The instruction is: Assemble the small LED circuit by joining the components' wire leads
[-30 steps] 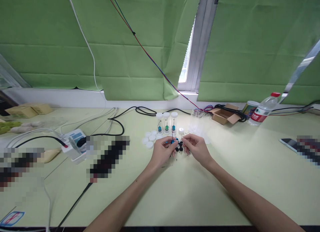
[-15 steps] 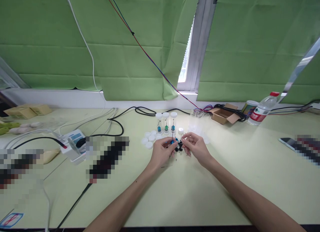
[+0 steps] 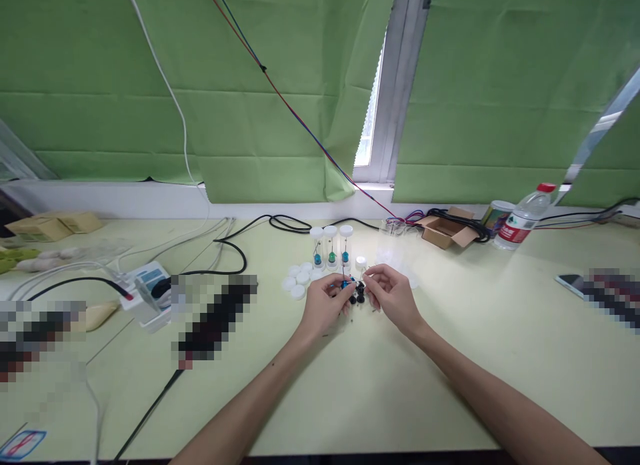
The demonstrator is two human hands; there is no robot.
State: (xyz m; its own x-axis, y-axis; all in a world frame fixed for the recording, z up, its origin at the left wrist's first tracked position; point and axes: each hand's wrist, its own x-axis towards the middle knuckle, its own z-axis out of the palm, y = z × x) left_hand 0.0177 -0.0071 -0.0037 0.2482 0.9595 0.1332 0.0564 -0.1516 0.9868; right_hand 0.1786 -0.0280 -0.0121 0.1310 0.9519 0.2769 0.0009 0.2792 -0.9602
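My left hand (image 3: 324,306) pinches a small blue part (image 3: 345,285) with a thin wire between thumb and forefinger. My right hand (image 3: 395,294) meets it from the right, fingertips closed on the same small piece or its wire. Small black parts (image 3: 358,295) lie on the table just below the fingertips. Behind the hands stand three clear tubes (image 3: 330,246) with white caps, each holding a blue or green bead on a wire. Loose white caps (image 3: 299,280) lie to their left, and one white cap (image 3: 361,261) sits to their right.
Black and white cables (image 3: 235,241) cross the pale green table (image 3: 350,385). A white power strip (image 3: 145,288) sits at left, an open cardboard box (image 3: 443,230), a can and a water bottle (image 3: 523,219) at back right, a phone (image 3: 575,283) at far right. Clear plastic bags (image 3: 395,251) lie behind my right hand.
Both hands stay together over the small parts, with only slight finger movement; the view shifted a little.
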